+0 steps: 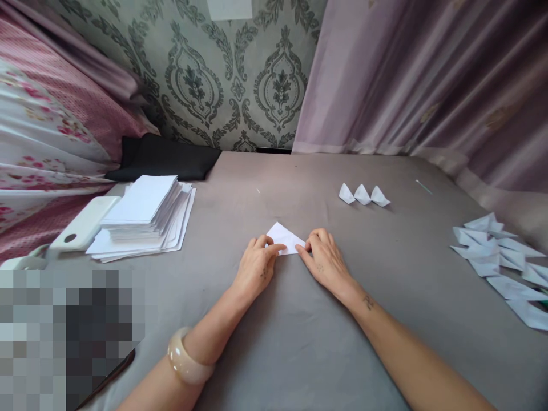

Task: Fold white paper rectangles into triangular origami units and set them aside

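Note:
A white folded sheet of paper, triangular with its point away from me, lies flat in the middle of the grey cloth. My left hand pinches its left corner, thumb along the near edge. At the right corner, my right hand grips the paper between thumb and curled fingers. Beyond it to the right stand three small folded paper pieces in a row. More folded paper pieces lie in a loose heap at the far right.
On the left are a stack of white paper, a white flat device and a folded black cloth. A thin stick lies at the back right. Curtains hang at both sides; a patterned wall closes the back.

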Demonstrator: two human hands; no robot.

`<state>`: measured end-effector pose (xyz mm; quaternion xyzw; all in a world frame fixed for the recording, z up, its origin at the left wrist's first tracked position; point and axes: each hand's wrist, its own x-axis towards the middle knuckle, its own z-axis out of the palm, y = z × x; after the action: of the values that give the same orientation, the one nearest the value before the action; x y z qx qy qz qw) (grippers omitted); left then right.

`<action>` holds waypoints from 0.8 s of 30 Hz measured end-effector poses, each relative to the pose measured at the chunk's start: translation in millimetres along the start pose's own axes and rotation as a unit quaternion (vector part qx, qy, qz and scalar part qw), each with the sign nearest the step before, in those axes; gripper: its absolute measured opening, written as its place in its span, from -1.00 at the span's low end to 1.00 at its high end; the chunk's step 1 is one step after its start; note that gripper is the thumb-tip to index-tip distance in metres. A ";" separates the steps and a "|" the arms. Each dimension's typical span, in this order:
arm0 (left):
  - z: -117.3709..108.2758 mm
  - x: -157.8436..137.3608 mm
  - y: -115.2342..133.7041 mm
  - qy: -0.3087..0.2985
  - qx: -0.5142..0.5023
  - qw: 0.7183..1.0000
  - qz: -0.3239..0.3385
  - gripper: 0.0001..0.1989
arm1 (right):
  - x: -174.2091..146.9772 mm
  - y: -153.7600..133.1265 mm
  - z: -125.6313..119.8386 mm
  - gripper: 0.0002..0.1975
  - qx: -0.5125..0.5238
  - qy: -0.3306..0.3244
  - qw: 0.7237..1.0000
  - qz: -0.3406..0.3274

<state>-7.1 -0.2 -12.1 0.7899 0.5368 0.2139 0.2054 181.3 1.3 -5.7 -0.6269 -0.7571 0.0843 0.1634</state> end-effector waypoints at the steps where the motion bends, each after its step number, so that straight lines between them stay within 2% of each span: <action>1: 0.6 -0.2 -1.1 0.000 0.003 1.000 0.001 -0.65 | 0.1 2.0 -1.0 -0.80 0.014 0.000 1.000 0.001; 7: 1.8 -2.5 -2.7 0.000 0.048 0.998 0.032 -0.64 | -0.7 10.8 -4.9 -0.92 0.079 0.019 0.996 -0.034; 11: -0.4 -2.5 1.5 -0.002 0.073 0.996 0.042 -0.62 | -15.2 -9.5 -6.9 -0.66 0.055 0.025 0.990 -0.124; 13: -1.0 -1.9 2.6 -0.005 0.067 0.997 0.039 -0.62 | -25.4 -25.4 -6.2 -0.64 0.044 0.002 0.987 -0.156; 17: 0.9 -0.4 -0.4 -0.001 0.032 0.999 0.023 -0.63 | -38.6 -44.8 -3.4 -0.57 0.010 -0.018 0.991 -0.131; 24: 6.5 -0.5 -8.1 0.020 0.003 1.000 0.011 -0.67 | -39.0 -44.7 -4.6 -0.57 -0.063 -0.028 0.994 -0.084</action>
<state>-9.7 1.5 -22.0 0.7920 0.5326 0.2303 0.1899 147.9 -46.0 7.9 -0.5671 -0.8154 0.0399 0.1094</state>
